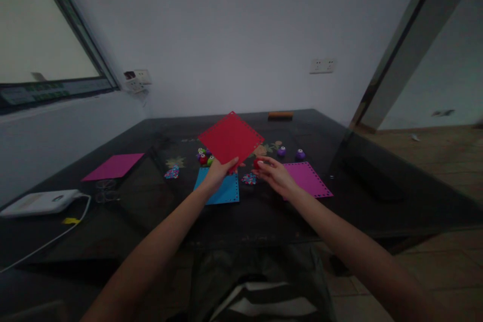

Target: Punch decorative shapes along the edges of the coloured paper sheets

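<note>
In the head view, the left hand (217, 170) holds a red sheet (232, 140) above the counter (151, 221), pinching it near its lowest corner with the thumb lying on its face. The sheet is turned like a diamond, one corner pointing to the far edge of the counter, and small holes run along its borders. The right hand (275, 173) is nearly closed, its thumb and fingers narrow around a red round piece (258, 162), just to the right of the sheet's lower part.

A blue sheet (224, 192) with punched holes lies flat towards the near edge, partly covered by the left hand and wrist. A purple-pink sheet (307, 180), also punched, lies partly under the right wrist. A pink sheet (115, 166) lies well apart, towards the left edge.

Beyond the blue sheet, a cluster of round pieces (203, 159) in green, red and purple shows beside the red sheet. Two purple round pieces (300, 154) sit apart from each other beyond the purple-pink sheet. One patterned piece (248, 179) lies between the blue sheet and the right hand; another patterned piece (172, 172) lies left of the cluster.

A brown roll (280, 115) rests near the far edge. Near the left edge lies a white device (41, 203) with a white cable (56, 237), and a dark flat object (372, 176) lies towards the right edge, too dim to identify.
</note>
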